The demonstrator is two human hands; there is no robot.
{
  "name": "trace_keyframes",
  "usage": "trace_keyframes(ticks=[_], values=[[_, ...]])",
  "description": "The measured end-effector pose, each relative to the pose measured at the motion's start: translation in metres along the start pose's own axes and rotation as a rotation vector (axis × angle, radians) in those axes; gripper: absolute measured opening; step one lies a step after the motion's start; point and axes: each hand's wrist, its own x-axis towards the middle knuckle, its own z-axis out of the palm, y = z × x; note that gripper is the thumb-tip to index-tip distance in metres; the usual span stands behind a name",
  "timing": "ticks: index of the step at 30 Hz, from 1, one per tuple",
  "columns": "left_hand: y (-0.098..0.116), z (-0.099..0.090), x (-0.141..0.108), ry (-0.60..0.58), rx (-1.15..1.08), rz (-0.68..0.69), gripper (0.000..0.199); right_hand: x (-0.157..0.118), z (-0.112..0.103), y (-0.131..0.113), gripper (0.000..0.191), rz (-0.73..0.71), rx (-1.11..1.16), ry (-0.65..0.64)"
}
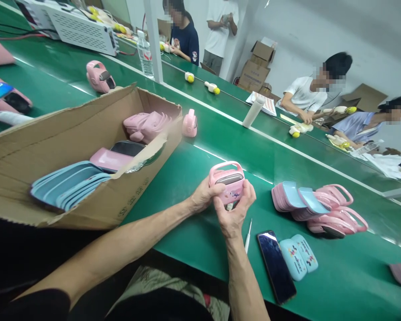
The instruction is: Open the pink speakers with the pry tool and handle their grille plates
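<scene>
Between my two hands is a pink plastic device [233, 186] with a loop handle on top, a dark window and a small printed picture on its front. My left hand [203, 196] grips its left side, the thumb lying on the front. My right hand [234, 214] holds the lower right, with the thumb near the bottom edge. The fingers behind the device are hidden. Just right of my right wrist, a thin white-handled screwdriver [248, 238] lies on the green table. A dark phone [276, 267] and light blue printed covers [299, 257] lie beyond it.
Left stands an open cardboard box [150, 178] with blue panels [70, 185] and pink parts [147, 125]. Pink handled shells [337, 209] and stacked panels [289, 196] lie right. Another pink device [190, 123] stands behind the box. Several people work across the table, near a white cylinder [253, 112].
</scene>
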Motion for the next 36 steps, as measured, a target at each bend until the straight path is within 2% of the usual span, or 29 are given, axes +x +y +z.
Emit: trace_keyframes(ticks=[2,4,6,9,13,18,23,36], values=[[0.001,-0.007,0.0,0.026,0.051,0.043,0.068,0.0,-0.003,0.003,0.075,0.049,0.119,0.005],[-0.001,-0.015,0.0,0.055,0.12,0.072,0.069,0.003,-0.005,0.006,0.058,0.166,0.278,0.062],[-0.005,-0.021,-0.001,0.057,0.198,0.071,0.072,0.007,-0.007,0.007,0.055,0.326,0.464,0.104],[-0.009,-0.023,-0.005,0.019,0.302,0.056,0.075,0.013,-0.006,0.005,0.058,0.489,0.674,0.074],[-0.004,-0.015,-0.007,0.011,0.346,0.065,0.073,0.018,-0.007,0.0,0.054,0.495,0.729,0.055],[0.007,-0.003,-0.004,-0.113,0.321,0.08,0.07,0.021,-0.01,-0.003,0.052,0.567,0.807,0.039],[0.003,-0.004,-0.004,-0.058,0.311,0.054,0.069,0.022,-0.011,-0.002,0.054,0.605,0.812,0.019],[-0.003,-0.003,-0.006,-0.048,0.277,0.061,0.062,0.021,-0.01,0.003,0.055,0.686,0.821,0.035]])
